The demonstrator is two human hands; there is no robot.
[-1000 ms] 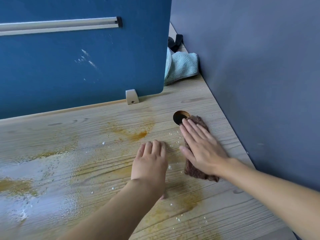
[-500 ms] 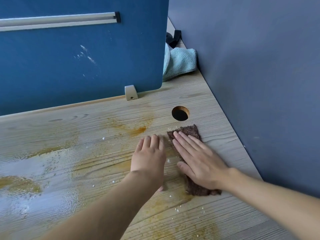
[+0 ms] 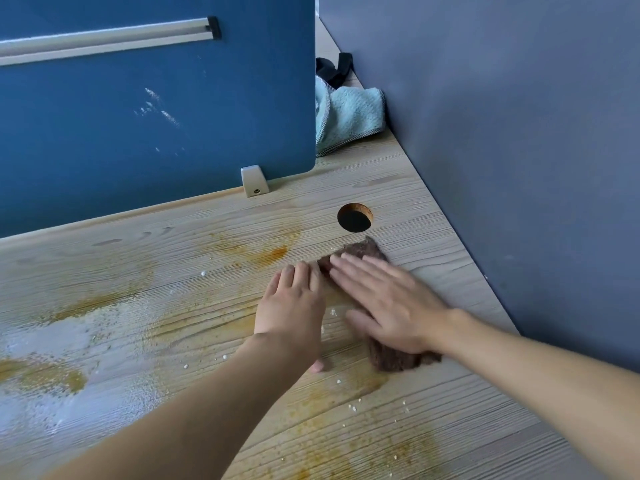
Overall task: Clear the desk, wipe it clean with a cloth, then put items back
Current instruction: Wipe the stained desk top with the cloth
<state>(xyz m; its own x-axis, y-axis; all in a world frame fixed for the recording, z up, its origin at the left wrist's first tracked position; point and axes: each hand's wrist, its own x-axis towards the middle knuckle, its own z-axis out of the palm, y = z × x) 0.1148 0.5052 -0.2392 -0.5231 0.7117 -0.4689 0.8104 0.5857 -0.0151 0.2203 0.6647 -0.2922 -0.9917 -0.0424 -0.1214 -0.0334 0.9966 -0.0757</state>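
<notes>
A brown cloth [image 3: 363, 251] lies flat on the wooden desk [image 3: 433, 427], just below a round cable hole [image 3: 355, 217]. My right hand [image 3: 391, 303] presses down on the cloth with straight fingers and covers most of it. To its left, my left hand [image 3: 294, 306] rests palm down on the desk, its fingertips beside the cloth's left edge. Orange-yellow stains [image 3: 266, 252] and white crumbs [image 3: 351, 407] are spread over the desk's surface.
A blue divider panel [image 3: 156, 116] with a grey rail stands along the back, held by a grey bracket [image 3: 255, 180]. A grey wall [image 3: 502, 150] closes the right side. A light blue towel [image 3: 349, 116] and a black item [image 3: 332, 69] lie in the back corner.
My right hand has slid the brown cloth away from the cable hole, down and to the left, toward my left hand. The left hand has stayed about where it was.
</notes>
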